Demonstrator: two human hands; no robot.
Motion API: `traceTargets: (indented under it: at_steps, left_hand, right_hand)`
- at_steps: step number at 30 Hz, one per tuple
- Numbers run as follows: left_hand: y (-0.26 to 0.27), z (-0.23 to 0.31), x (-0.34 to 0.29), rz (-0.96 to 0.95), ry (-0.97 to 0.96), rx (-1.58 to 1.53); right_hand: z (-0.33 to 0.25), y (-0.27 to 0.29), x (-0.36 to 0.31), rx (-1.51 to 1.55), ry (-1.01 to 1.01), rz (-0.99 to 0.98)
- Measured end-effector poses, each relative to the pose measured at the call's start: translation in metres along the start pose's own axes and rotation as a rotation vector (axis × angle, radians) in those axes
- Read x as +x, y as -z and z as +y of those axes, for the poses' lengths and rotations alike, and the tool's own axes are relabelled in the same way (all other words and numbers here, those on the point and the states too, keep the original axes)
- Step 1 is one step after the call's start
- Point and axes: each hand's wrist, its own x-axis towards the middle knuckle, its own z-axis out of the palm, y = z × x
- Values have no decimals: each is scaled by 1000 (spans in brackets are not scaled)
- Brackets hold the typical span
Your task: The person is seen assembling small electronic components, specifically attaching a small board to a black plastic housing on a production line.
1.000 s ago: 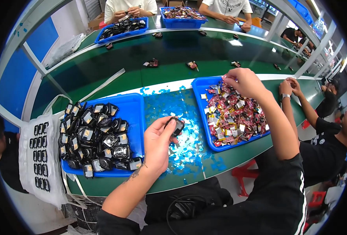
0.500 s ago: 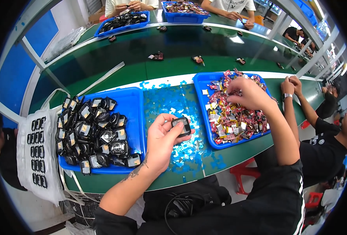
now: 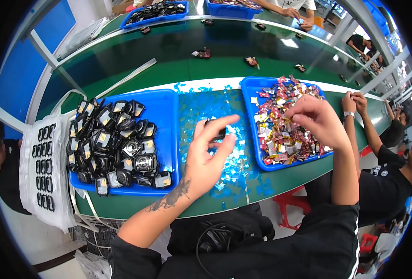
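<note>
1. The left hand (image 3: pixel 203 162) is holding a small black plastic case (image 3: pixel 222 133), partly hidden behind its spread index finger and thumb.
2. The right hand (image 3: pixel 321 119) is hanging half-curled over small red-and-silver parts (image 3: pixel 278 135) in a blue plastic tray (image 3: pixel 249 100); its grip I cannot tell.

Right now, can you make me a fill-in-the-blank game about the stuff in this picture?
1. The case tray, full of black cases, is coloured ____.
2. The person's ____ hand is over the parts tray.
3. The tattoo is on the person's ____ forearm.
4. The nearest stool's colour is ____.

Missing words: blue; right; left; red.
</note>
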Motion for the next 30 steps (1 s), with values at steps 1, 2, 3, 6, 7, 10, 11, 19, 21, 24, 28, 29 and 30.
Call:
traceTargets:
  at_steps: [1, 2, 3, 6, 7, 10, 11, 19, 21, 24, 28, 29, 30]
  left_hand:
    - [1, 0, 0, -33, -176, 241]
    - [-1, 6, -4, -33, -125, 248]
    - [0, 5, -5, -38, -149, 300]
    - [-3, 13, -5, -167, -257, 296]
    - [-3, 11, -5, -167, -254, 301]
    - [-5, 8, -8, -185, -197, 134]
    - [-5, 8, -9, -184, -198, 136]
    - [-5, 7, -11, -102, -327, 295]
    - [-3, 6, -8, -121, -384, 330]
    - [-4, 5, -8, -125, -422, 347]
    - [-4, 6, -9, -101, -325, 330]
    - [-4, 6, -8, -100, -325, 332]
    - [-4, 5, -7, -95, -309, 318]
  right_hand:
    - [-11, -8, -3, -26, 61, -23]
    - [-24, -17, -6, 41, 53, -19]
    - [-37, -28, -9, 107, 45, -16]
    - [-50, -52, -18, 292, 73, 20]
    - [-51, -59, -19, 314, 72, 42]
    - [-47, -70, -19, 421, 58, 40]
    - [-46, -71, -19, 503, 13, 30]
    - [-43, -70, -19, 526, -110, -101]
    - [-43, -66, -14, 700, -181, -270]
    - [-44, -68, -10, 559, -140, -278]
    - [-45, -70, -13, 636, -122, -195]
    - [-46, -70, -13, 649, -93, -129]
    - [-42, -71, -15, 676, -74, -133]
